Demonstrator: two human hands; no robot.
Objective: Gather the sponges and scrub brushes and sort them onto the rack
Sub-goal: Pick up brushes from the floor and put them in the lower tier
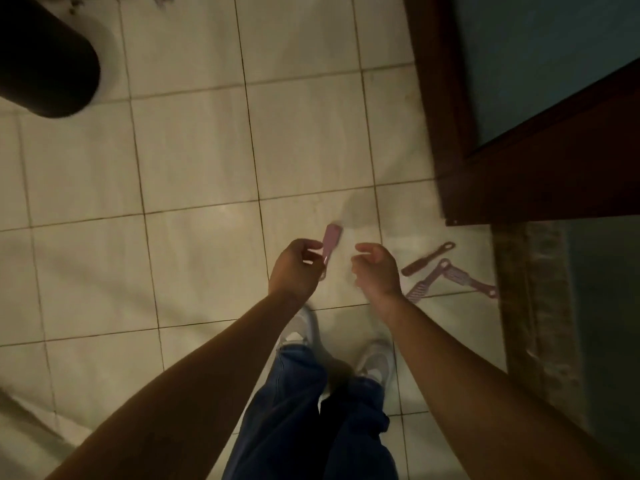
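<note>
Fingers of the left hand (294, 268) are pinching a pink brush (330, 242) by its thin handle. It is looking light and stiff. Right hand (377, 271) is curling loosely, holding nothing. Three more brushes (428, 259) are lying on the floor (194, 150) beside the door (519, 188).

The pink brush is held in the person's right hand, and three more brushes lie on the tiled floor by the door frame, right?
Not quite. In the head view the left hand pinches the pink brush; the right hand holds nothing. Three more brushes do lie on the tiled floor by the door frame.
</note>
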